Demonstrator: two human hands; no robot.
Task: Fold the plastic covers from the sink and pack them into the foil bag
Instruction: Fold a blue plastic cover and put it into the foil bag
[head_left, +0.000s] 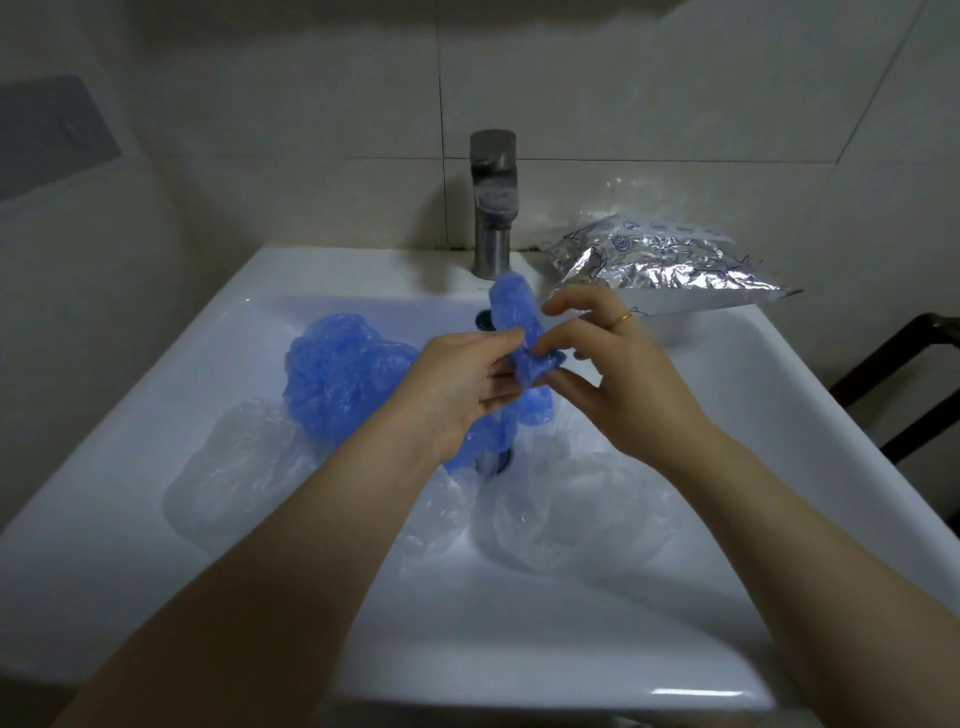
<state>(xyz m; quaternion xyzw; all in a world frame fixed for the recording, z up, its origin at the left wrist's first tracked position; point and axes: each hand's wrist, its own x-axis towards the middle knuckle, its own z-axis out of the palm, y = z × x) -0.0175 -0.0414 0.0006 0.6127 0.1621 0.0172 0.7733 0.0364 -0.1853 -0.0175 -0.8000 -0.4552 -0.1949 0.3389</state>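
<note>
Blue cover (519, 322) | both hands pinch it, left hand (467, 384), right hand (618, 379) | we crease flat, expelling air, before bagging

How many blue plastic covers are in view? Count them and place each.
2: one blue cover held in both hands above the drain, one bunched blue cover in the sink's left half. More may hide underneath.

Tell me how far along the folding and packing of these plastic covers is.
Early on. Nothing visibly packed: the foil bag lies on the sink rim behind the faucet. In hand: left hand and right hand pinch one blue cover, folding it. Left: another blue cover and clear covers in the basin.
</note>
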